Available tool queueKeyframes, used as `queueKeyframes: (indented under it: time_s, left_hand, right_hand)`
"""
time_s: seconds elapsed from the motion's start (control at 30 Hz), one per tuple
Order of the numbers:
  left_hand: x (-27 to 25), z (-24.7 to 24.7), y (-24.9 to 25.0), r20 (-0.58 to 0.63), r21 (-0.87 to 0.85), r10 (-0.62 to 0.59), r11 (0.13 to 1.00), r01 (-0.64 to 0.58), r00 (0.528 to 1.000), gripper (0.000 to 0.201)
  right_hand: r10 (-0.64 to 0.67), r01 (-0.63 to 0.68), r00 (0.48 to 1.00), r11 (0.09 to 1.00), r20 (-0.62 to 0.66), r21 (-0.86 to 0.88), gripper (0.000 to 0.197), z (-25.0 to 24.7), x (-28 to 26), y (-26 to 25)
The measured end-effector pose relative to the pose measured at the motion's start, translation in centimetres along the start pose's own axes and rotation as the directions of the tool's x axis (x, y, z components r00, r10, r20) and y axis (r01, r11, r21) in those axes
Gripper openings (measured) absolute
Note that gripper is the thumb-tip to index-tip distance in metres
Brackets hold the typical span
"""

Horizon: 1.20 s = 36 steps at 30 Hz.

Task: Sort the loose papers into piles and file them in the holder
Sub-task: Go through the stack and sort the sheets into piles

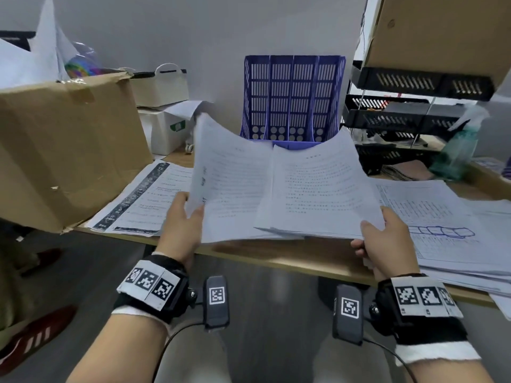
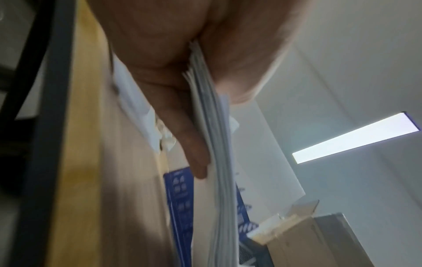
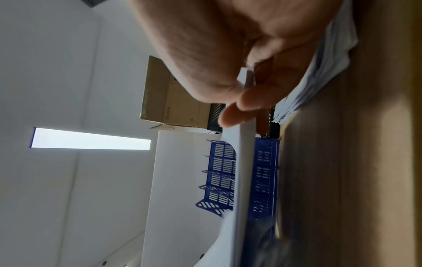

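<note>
Bare forearms with marker-covered wrist rigs

Each wrist wears a black strap [image 1: 154,288] bearing white square-code tags, white cuff edging behind it, and beside the strap a dark camera pod [image 1: 217,301] with its own tag and a thin black cable.

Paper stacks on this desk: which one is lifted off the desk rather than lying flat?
The middle stack, gripped by the left hand and right hand; the printed sheets and the charted pile lie flat.
</note>
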<state>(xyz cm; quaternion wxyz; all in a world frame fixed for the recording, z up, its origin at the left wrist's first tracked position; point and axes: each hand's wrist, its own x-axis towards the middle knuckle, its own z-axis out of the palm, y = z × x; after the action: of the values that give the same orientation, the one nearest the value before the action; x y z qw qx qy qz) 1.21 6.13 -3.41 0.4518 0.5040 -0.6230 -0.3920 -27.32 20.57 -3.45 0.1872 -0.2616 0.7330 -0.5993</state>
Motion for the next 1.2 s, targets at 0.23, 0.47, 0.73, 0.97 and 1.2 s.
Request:
queueKeyframes:
  time_s: [0.23,0.47,0.73,0.97,1.2]
  left_hand:
    - [1.6,-4.9,0.6,-0.372,-0.175,-0.021,0.983,-0.048,0.928,0.015]
    - [0.3,-4.6,0.4,-0.257,-0.334,-0.091,0.942,-0.001,0.962,0.028]
    - [-3.1,1.3,-1.2,0.082,-0.224,-0.079,0.97,0.096,0.993,0.055]
    - [-2.7,2.8,-2.0,0.188,-0.027,-0.222,0.972,0.231,0.957,0.022]
    - [-2.4,2.4,-2.2,0.212,-0.029,-0.239,0.968,0.25,0.948,0.032]
  right_hand:
    - [-0.044,0.058,0.994,0.988,0.097,-0.14,0.031,0.8,-0.6,-0.4]
    - [-0.069,0.09,0.996,0.879,0.062,-0.468,0.043,2.2,-1.8,-0.7]
    - [-0.031,0.039,0.934,0.999,0.356,-0.016,0.034,4.7,-4.5,-2.4]
    - [-0.079,0.165,0.965,0.926,0.251,-0.34,0.028,4.3,-3.4,0.5]
    - [-0.146,0.184,0.976,0.948,0.159,-0.261,0.032,4.1,-3.6,0.3]
